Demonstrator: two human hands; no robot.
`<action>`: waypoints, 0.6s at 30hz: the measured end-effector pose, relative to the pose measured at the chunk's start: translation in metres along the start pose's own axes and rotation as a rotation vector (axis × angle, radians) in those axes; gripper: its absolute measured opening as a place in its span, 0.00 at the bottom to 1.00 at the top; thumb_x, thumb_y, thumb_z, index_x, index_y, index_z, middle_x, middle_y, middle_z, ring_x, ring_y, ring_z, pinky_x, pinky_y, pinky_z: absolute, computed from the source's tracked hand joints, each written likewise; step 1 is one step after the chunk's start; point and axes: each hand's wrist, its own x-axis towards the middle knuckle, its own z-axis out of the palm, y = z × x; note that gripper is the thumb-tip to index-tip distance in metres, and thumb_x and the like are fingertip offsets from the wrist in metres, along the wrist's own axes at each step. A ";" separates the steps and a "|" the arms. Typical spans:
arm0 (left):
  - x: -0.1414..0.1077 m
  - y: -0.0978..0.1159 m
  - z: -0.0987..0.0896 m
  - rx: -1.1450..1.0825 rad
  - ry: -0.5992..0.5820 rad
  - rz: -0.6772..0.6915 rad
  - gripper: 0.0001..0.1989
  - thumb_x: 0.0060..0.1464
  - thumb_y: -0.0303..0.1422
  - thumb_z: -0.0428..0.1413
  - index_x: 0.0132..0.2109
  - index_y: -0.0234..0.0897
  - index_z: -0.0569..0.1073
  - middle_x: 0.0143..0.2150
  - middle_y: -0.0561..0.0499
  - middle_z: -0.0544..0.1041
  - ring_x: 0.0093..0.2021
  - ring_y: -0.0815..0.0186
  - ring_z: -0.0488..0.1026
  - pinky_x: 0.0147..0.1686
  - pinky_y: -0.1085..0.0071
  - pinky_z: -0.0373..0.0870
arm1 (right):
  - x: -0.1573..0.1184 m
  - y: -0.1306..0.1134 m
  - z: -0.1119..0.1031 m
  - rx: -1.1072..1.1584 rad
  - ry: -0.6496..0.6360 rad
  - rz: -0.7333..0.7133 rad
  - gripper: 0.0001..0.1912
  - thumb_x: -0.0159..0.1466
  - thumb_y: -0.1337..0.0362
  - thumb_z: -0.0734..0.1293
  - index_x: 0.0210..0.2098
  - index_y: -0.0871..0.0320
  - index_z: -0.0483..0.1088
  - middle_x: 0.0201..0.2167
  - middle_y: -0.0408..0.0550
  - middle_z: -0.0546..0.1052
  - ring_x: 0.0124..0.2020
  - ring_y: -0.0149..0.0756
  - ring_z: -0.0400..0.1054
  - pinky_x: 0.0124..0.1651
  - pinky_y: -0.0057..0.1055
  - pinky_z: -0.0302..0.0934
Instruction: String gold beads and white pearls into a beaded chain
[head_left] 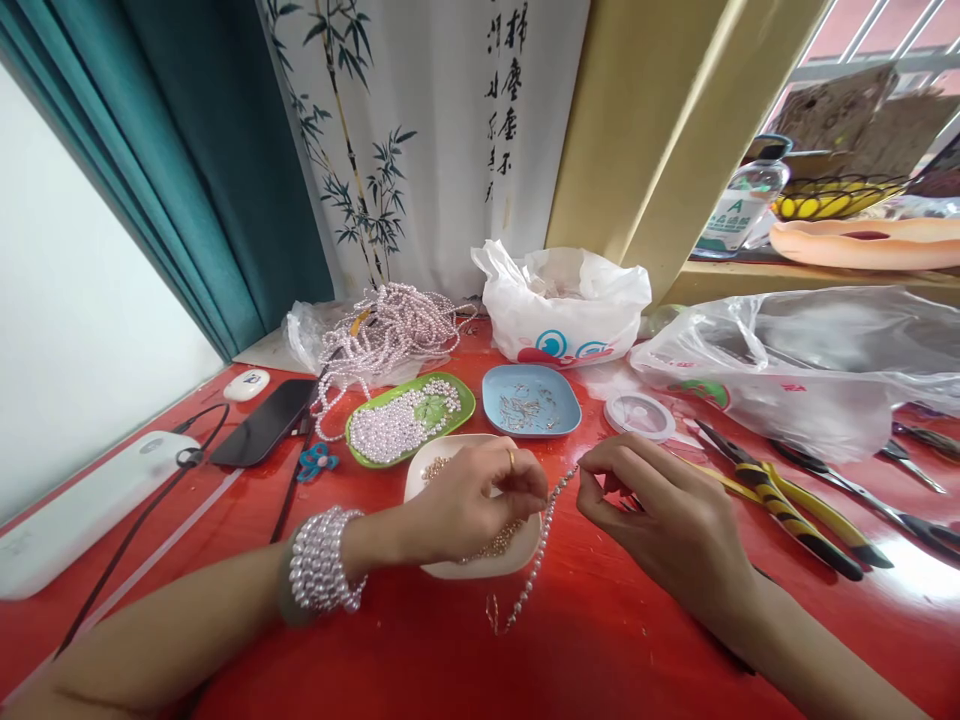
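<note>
A strand of small pearly beads (pixel 541 545) hangs in a curve, its upper end pinched between the thumb and forefinger of my right hand (pixel 667 505). Thin wire loops at the strand's lower end. My left hand (pixel 476 500), with a ring and a coiled pearl bracelet (pixel 326 560) at the wrist, is over a white dish (pixel 442 572) of small gold beads (pixel 499 542). Its fingers are closed in a pinch, and what they hold is hidden. Behind are a green tray (pixel 469 405) with loose pearl beads (pixel 390 425) and a blue tray (pixel 531 430) with small metal findings.
Tangled pearl strands (pixel 405 325) lie behind the green tray. Plastic bags (pixel 562 310) stand at the back. Right of my right hand are yellow-black pliers (pixel 787 510) and scissors (pixel 862 490); a clear spool (pixel 639 416) sits behind it. A phone (pixel 266 422) lies left.
</note>
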 end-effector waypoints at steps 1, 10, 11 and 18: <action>0.000 0.000 0.000 -0.019 -0.004 -0.021 0.04 0.49 0.28 0.54 0.28 0.35 0.69 0.28 0.51 0.70 0.31 0.68 0.66 0.33 0.69 0.64 | 0.000 0.001 0.000 -0.007 -0.008 0.005 0.09 0.54 0.76 0.58 0.24 0.57 0.63 0.20 0.42 0.68 0.21 0.28 0.60 0.25 0.25 0.56; 0.001 0.001 0.000 -0.277 -0.007 -0.142 0.11 0.53 0.39 0.51 0.37 0.34 0.70 0.36 0.47 0.73 0.36 0.67 0.69 0.37 0.68 0.66 | 0.008 -0.008 -0.007 0.219 -0.150 0.206 0.07 0.52 0.73 0.59 0.23 0.56 0.63 0.18 0.40 0.68 0.18 0.26 0.59 0.21 0.23 0.55; 0.002 0.000 0.000 -0.361 -0.031 -0.145 0.12 0.54 0.39 0.51 0.36 0.34 0.70 0.35 0.47 0.73 0.36 0.67 0.70 0.37 0.69 0.66 | 0.008 -0.010 -0.007 0.244 -0.164 0.224 0.07 0.53 0.73 0.59 0.23 0.56 0.63 0.18 0.40 0.68 0.18 0.26 0.59 0.21 0.23 0.55; 0.002 -0.003 0.003 -0.662 -0.217 -0.244 0.10 0.51 0.38 0.55 0.32 0.33 0.70 0.27 0.51 0.74 0.30 0.70 0.71 0.34 0.72 0.66 | 0.008 -0.014 -0.008 0.323 -0.189 0.266 0.07 0.53 0.72 0.59 0.23 0.56 0.65 0.17 0.39 0.69 0.18 0.26 0.59 0.20 0.24 0.54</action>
